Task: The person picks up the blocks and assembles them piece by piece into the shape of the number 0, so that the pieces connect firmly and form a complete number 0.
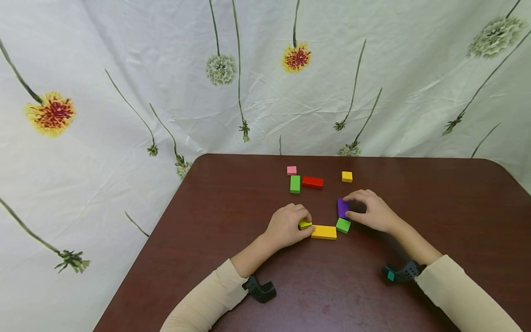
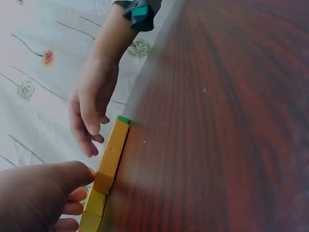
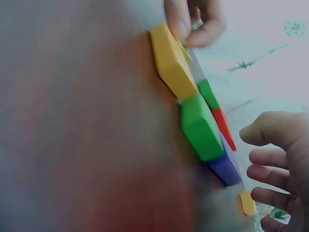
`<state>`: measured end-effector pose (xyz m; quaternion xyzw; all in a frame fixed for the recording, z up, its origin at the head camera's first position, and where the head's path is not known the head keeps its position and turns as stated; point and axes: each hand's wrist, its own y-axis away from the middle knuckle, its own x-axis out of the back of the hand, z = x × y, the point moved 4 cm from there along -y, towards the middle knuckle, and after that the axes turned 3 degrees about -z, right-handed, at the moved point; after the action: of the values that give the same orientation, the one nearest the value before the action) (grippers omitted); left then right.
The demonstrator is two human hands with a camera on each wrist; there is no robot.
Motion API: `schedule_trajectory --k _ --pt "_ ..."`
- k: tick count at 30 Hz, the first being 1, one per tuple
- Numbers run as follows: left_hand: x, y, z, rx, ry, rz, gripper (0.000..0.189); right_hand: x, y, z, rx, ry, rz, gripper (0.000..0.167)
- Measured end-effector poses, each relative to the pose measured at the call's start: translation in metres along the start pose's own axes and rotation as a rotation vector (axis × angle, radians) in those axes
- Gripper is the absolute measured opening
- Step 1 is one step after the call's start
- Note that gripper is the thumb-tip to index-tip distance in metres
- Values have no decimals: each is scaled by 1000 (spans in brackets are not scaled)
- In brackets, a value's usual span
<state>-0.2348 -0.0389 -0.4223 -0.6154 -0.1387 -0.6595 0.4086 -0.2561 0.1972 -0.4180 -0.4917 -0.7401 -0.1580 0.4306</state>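
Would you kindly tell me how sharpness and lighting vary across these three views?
Head view: the orange block looks crisp, the table shows a dull sheen towards the bottom, and a soft shadow lies beneath the right forearm; left wrist view: the floral cloth looks pale, the wood grain readable; right wrist view: the tabletop is strongly blurred.

Yellow block (image 1: 304, 225) beside long orange block (image 1: 324, 232), angled green block (image 1: 343, 225), purple block (image 1: 342, 208) beyond
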Motion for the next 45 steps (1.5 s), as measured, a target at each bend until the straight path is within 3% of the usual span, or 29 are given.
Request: schedule_trajectory --k 10,29,32,36,40,45 --pt "1 0 0 1 -4 -1 16 -19 16 -12 98 12 89 27" --pt "8 -2 0 18 -4 -72 19 -25 21 -10 78 -51 133 26" --pt "15 -6 -10 49 49 -58 19 -25 22 -9 76 -57 133 26" --pt "23 -16 -37 165 163 -28 17 -26 21 -7 74 -64 132 27" --pt "21 -28 -67 277 232 -38 19 -26 21 -7 75 -69 131 27" --pt "15 -40 -94 334 246 -79 32 -26 22 -8 82 -73 136 27"
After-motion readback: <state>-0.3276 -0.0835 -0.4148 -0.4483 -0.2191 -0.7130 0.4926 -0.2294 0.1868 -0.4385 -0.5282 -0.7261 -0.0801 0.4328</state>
